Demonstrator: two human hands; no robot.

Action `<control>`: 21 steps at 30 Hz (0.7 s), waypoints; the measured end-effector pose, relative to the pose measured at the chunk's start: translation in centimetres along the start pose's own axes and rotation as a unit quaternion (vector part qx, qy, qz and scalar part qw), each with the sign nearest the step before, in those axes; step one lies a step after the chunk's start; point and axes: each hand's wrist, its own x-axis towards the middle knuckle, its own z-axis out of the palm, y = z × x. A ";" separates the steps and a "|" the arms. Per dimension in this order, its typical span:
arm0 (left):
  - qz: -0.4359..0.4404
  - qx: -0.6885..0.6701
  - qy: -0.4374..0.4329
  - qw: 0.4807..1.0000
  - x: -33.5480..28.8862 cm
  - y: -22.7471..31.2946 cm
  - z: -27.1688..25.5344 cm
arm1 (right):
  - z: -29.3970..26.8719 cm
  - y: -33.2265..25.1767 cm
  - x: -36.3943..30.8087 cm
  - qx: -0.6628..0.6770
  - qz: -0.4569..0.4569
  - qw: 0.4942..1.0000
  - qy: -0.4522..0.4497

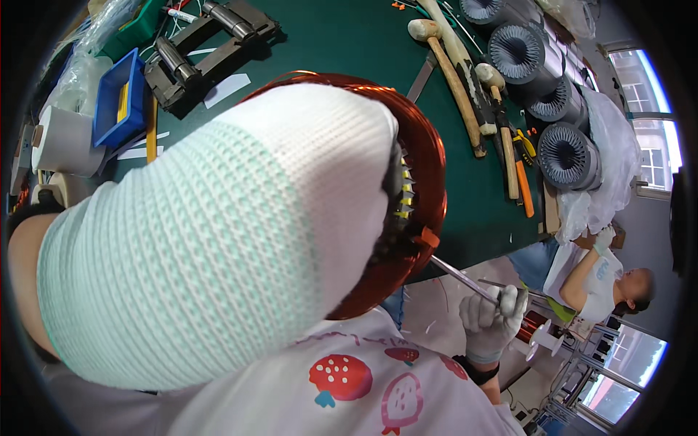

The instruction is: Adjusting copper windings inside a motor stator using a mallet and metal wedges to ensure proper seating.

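My left hand (331,149), in a white knitted glove with a long green-flecked cuff, looms large over a ring of copper wire coils (429,174). Its fingers are hidden from sight, so their grip does not show. Inside the ring, beside the glove, part of a dark slotted core (402,192) shows, with yellow strips along its edge. My right hand (488,323), also gloved, is closed around a thin metal rod (458,276). The rod's far end meets the lower right of the coils, close to an orange tab (427,237).
Wooden mallets (454,91), yellow-handled pliers (523,145) and several grey slotted cores (569,155) lie at the right of the green table (327,43). At left are a blue bin (116,98), a metal fixture (211,54) and a white roll (65,142). Another person (592,280) sits at far right.
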 end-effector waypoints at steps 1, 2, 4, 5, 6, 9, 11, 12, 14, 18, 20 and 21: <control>-0.024 -0.013 -0.011 1.000 0.1 0.6 -0.3 | -0.1 0.0 0.1 0.010 0.005 1.000 0.004; -0.050 -0.026 -0.020 0.998 0.3 1.1 -0.6 | -0.1 0.0 0.1 0.020 0.010 1.000 0.007; -0.101 -0.053 -0.034 0.993 0.4 1.9 -1.2 | -0.2 0.1 0.3 0.019 0.013 1.000 0.001; -0.102 -0.055 -0.034 0.993 0.4 1.8 -1.3 | -0.3 0.1 0.4 0.020 0.016 1.000 -0.006; -0.097 -0.050 -0.037 0.993 0.4 1.5 -1.4 | -0.2 0.3 0.5 0.019 0.017 1.000 -0.006; -0.068 -0.027 -0.046 0.996 0.4 0.7 -1.2 | -0.1 0.5 0.6 0.024 0.018 0.999 0.017; -0.041 -0.004 -0.054 0.998 0.6 -0.2 -0.7 | 0.0 0.6 0.8 0.014 0.018 0.999 0.026; -0.035 0.007 -0.060 0.998 0.6 -0.5 -0.5 | 0.0 0.7 0.7 0.015 0.018 0.999 0.026; -0.027 0.024 -0.072 0.997 0.8 -0.8 -0.3 | 0.0 0.7 0.6 0.014 0.016 0.999 0.040; -0.023 0.047 -0.106 0.993 1.1 -1.4 -0.6 | 0.3 0.5 0.1 -0.019 0.015 0.997 0.080; -0.031 0.061 -0.117 0.991 1.2 -1.3 0.0 | -0.1 0.8 -0.1 0.005 0.017 0.998 0.059; -0.036 0.067 -0.122 0.990 1.4 -1.3 0.3 | -0.3 0.9 -0.1 0.008 0.017 0.998 0.057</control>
